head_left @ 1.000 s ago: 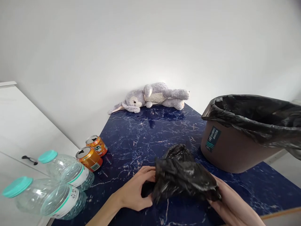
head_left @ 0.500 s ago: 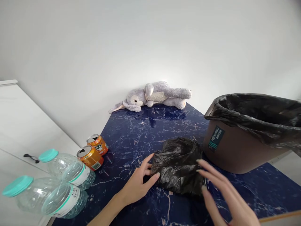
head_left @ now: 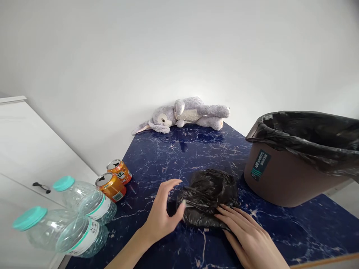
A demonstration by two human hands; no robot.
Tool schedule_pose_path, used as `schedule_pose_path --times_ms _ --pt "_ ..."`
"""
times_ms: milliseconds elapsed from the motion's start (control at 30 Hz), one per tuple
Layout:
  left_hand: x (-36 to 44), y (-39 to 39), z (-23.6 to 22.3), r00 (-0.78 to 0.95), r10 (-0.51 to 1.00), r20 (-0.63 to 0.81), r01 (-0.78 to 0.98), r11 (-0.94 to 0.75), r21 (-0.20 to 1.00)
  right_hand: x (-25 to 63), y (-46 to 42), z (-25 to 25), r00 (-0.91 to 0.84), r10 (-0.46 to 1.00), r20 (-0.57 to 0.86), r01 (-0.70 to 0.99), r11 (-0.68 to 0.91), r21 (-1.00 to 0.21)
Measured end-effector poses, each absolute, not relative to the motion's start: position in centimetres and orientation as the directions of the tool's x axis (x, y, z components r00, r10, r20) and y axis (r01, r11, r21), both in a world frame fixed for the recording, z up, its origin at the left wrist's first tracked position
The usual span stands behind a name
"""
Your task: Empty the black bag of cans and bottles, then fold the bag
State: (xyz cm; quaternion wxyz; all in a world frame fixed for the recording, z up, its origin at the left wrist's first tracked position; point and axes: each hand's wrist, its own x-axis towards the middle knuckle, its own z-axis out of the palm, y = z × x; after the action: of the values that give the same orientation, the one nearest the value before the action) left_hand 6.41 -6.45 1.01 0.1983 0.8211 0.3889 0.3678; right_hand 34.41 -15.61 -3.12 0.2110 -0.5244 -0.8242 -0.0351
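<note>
Bag: black plastic bag (head_left: 208,196), crumpled into a low bundle, lying flat on the dark blue marbled desk (head_left: 168,157), near its front edge and just left of the bin.
Left hand: left hand (head_left: 162,213) sits at the bag's left edge, fingers spread and curved, thumb tip touching the plastic; it grips nothing.
Right hand: right hand (head_left: 249,239) lies palm down, fingers straight and close together, fingertips pressing on the bag's near right edge; open and flat, holding nothing.
Bin: brown bin (head_left: 280,179) lined with a black liner (head_left: 308,134) folded over its rim, standing on the desk's right side, just beside the bag; whether they touch I cannot tell.
Cans: two orange drink cans (head_left: 112,185) lying on their sides at the desk's left edge, close to each other, opened tops facing up and left.
Bottles: two clear plastic bottles (head_left: 81,198) with teal caps, lying on their sides at the near left, next to the cans.
Toy: grey plush animal (head_left: 182,114) lying on its side at the far end of the desk, against the white wall.
Cabinet: white cabinet (head_left: 22,149) with a dark handle, left of the desk.
</note>
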Motion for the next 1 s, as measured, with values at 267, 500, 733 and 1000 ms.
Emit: schedule_pose_path --times_ms 267,500,733,1000 --pt "6.6 -6.9 2.1 0.733 0.655 0.183 0.339 -0.585 0.737 36.2 -15.3 0.5 -0.181 0.98 0.083 0.715 0.189 -0.673" --pt "7.3 -6.5 1.2 0.443 0.895 0.052 0.587 -0.333 0.738 32.9 -15.1 2.9 0.099 0.901 0.423 0.764 0.204 -0.612" --pt "7.4 -6.1 0.4 0.348 0.937 0.04 0.447 -0.203 0.871 26.1 -17.1 -2.9 -0.267 0.826 0.496 0.86 0.436 -0.265" --pt "6.6 -5.4 -1.7 0.251 0.925 0.286 0.647 -0.38 0.66 27.2 -13.2 -4.9 -0.376 0.871 0.317 0.866 0.452 -0.215"
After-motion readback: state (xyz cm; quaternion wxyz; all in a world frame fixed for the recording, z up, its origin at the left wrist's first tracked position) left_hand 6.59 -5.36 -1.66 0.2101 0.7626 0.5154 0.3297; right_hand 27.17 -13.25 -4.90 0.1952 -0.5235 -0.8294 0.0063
